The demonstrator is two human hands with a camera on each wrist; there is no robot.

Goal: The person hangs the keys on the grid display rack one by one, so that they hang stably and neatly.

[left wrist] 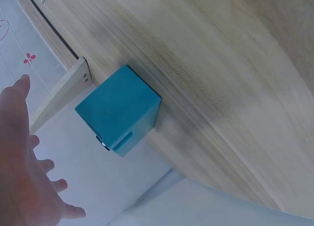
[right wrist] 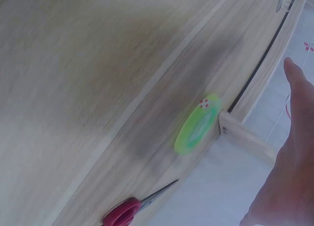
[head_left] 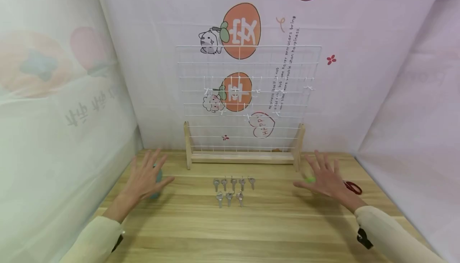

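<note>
My left hand (head_left: 145,179) is spread above the left side of the table, fingers extended and holding nothing. Below it stands a teal box (left wrist: 120,105), partly covered by the hand in the head view. On the right, my other hand (head_left: 326,179) also hovers with fingers spread, over a flat green oval object (right wrist: 198,125) whose kind is unclear. Red-handled scissors (right wrist: 122,212) lie beside that object. Between the hands, several silver keys (head_left: 234,184) lie in two rows, with small rings or hooks at their tops.
Behind the keys, a white wire grid (head_left: 280,46) stands upright in a wooden stand (head_left: 242,158). Small white ties or hooks (head_left: 257,91) sit on its wires. Printed white cloth (head_left: 158,87) encloses the wooden table (head_left: 215,231) at the back and sides.
</note>
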